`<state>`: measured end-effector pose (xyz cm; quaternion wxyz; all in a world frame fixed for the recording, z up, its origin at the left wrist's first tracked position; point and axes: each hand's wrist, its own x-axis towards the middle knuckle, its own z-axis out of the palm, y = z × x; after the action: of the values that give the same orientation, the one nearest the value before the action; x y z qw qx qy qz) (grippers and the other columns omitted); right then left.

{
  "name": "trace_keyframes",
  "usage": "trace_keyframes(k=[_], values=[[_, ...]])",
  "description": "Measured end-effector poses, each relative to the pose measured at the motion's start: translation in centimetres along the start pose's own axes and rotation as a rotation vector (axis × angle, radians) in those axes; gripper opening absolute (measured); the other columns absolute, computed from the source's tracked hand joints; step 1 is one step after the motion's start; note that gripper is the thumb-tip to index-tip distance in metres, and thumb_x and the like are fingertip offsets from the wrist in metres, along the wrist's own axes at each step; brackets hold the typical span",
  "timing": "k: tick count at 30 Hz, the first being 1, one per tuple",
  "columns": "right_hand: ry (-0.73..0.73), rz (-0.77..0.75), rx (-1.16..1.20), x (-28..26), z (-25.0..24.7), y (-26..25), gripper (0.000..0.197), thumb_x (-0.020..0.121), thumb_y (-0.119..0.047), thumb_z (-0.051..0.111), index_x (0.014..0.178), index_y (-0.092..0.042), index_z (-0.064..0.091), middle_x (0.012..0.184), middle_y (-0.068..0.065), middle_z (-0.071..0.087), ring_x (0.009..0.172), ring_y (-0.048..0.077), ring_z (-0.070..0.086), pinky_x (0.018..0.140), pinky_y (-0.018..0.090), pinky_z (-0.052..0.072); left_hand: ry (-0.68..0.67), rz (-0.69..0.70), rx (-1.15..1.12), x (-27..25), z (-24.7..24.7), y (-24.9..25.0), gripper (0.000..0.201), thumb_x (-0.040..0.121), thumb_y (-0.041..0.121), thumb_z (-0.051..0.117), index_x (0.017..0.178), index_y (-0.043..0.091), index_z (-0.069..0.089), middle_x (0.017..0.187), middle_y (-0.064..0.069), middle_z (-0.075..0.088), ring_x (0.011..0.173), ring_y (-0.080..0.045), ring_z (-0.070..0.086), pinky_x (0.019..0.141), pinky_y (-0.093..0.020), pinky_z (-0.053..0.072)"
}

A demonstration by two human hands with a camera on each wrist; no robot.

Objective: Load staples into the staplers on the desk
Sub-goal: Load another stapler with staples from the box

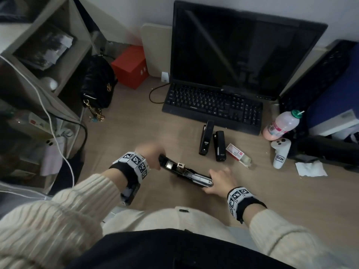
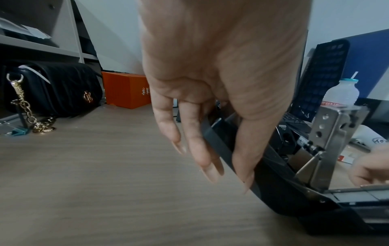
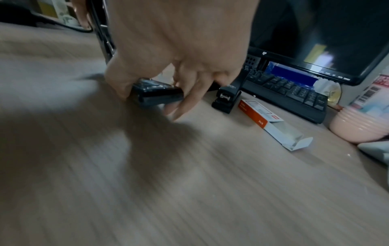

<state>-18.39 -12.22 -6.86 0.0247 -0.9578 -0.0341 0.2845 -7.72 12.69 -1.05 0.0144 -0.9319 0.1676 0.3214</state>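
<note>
A black stapler lies swung open across the desk in front of me, its metal magazine exposed. My left hand pinches the raised black cover between thumb and fingers. My right hand grips the magazine's front end, thumb on one side and fingers on the other. Two more black staplers lie shut just before the keyboard. To their right lies an orange-and-white staple box with its end flap open.
A black keyboard and monitor fill the back of the desk. At right stand a pink-white bottle, a white controller and crumpled paper. A black handbag, a red box and shelves stand left.
</note>
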Motion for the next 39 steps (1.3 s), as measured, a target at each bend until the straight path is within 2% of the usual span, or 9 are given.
trace_keyframes(k=[3,10,18,22,26,28,30,34,39], values=[[-0.049,0.009,0.281,-0.2,-0.1,-0.1,0.049,0.073,-0.052,0.07,0.104,-0.019,0.051,0.088,0.001,0.062,0.082,0.022,0.057,0.069,0.03,0.042,0.0,0.021,0.027,-0.2,-0.6,0.2,0.039,0.072,0.031,0.081,0.109,0.035,0.069,0.104,0.005,0.069,0.096,-0.02,0.065,0.075,-0.03,0.052],[0.125,-0.042,0.628,0.5,-1.7,-0.9,0.041,0.071,-0.037,0.079,0.105,-0.019,0.063,0.094,0.0,0.066,0.086,0.016,0.061,0.078,0.028,0.048,0.063,0.147,0.059,-0.3,-1.4,2.5,0.036,0.074,0.049,0.072,0.1,0.025,0.068,0.098,0.0,0.068,0.09,-0.027,0.066,0.071,-0.032,0.052],[0.211,-0.048,0.777,0.8,-3.5,-2.5,0.049,0.075,-0.02,0.077,0.12,-0.016,0.057,0.107,0.0,0.064,0.097,0.014,0.058,0.084,0.021,0.042,0.098,0.216,-0.053,-0.3,-0.1,4.4,0.03,0.078,0.044,0.07,0.094,0.02,0.064,0.098,-0.005,0.068,0.089,-0.029,0.064,0.067,-0.03,0.047],[0.191,-0.055,0.763,0.5,-4.0,-2.4,0.062,0.078,-0.03,0.075,0.133,-0.02,0.046,0.116,0.001,0.061,0.108,0.018,0.057,0.086,0.021,0.039,0.083,0.219,-0.129,0.1,-0.1,4.1,0.033,0.076,0.044,0.075,0.093,0.017,0.066,0.094,-0.006,0.069,0.089,-0.028,0.065,0.07,-0.033,0.051],[0.123,-0.073,0.73,0.4,-4.1,-2.2,0.092,0.07,-0.05,0.078,0.144,-0.028,0.029,0.139,0.003,0.049,0.128,0.019,0.046,0.103,0.026,0.035,0.044,0.246,-0.212,0.6,-0.1,3.8,0.037,0.071,0.041,0.082,0.095,0.016,0.067,0.095,-0.005,0.071,0.092,-0.024,0.066,0.073,-0.029,0.05],[0.082,-0.08,0.759,0.3,-4.2,-2.1,0.108,0.062,-0.06,0.079,0.148,-0.03,0.019,0.15,0.003,0.035,0.138,0.017,0.035,0.111,0.027,0.028,0.038,0.274,-0.242,0.6,-0.2,4.0,0.047,0.071,0.037,0.083,0.109,0.016,0.065,0.104,-0.006,0.071,0.099,-0.025,0.065,0.078,-0.029,0.05],[0.076,-0.056,0.816,0.2,-4.2,-2.0,0.118,0.057,-0.066,0.078,0.149,-0.033,0.012,0.155,0.001,0.029,0.141,0.016,0.03,0.113,0.029,0.026,0.041,0.304,-0.268,0.7,-0.3,4.3,0.074,0.073,0.035,0.082,0.136,0.014,0.051,0.113,-0.008,0.069,0.108,-0.025,0.063,0.085,-0.027,0.047],[0.101,0.016,0.837,0.5,-4.2,-2.2,0.121,0.055,-0.072,0.074,0.149,-0.034,0.008,0.157,0.0,0.025,0.142,0.018,0.03,0.113,0.034,0.029,0.011,0.36,-0.31,1.0,-0.3,4.9,0.1,0.073,0.039,0.083,0.152,0.021,0.025,0.078,0.001,0.061,0.085,-0.02,0.06,0.078,-0.024,0.044],[0.091,0.035,0.825,0.9,-4.7,-2.7,0.123,0.05,-0.081,0.069,0.148,-0.036,0.009,0.157,0.0,0.026,0.141,0.018,0.031,0.114,0.038,0.03,-0.083,0.361,-0.31,1.5,-0.3,4.9,0.11,0.072,0.034,0.085,0.155,0.024,0.013,0.076,-0.002,0.062,0.078,-0.018,0.057,0.083,-0.028,0.049]])
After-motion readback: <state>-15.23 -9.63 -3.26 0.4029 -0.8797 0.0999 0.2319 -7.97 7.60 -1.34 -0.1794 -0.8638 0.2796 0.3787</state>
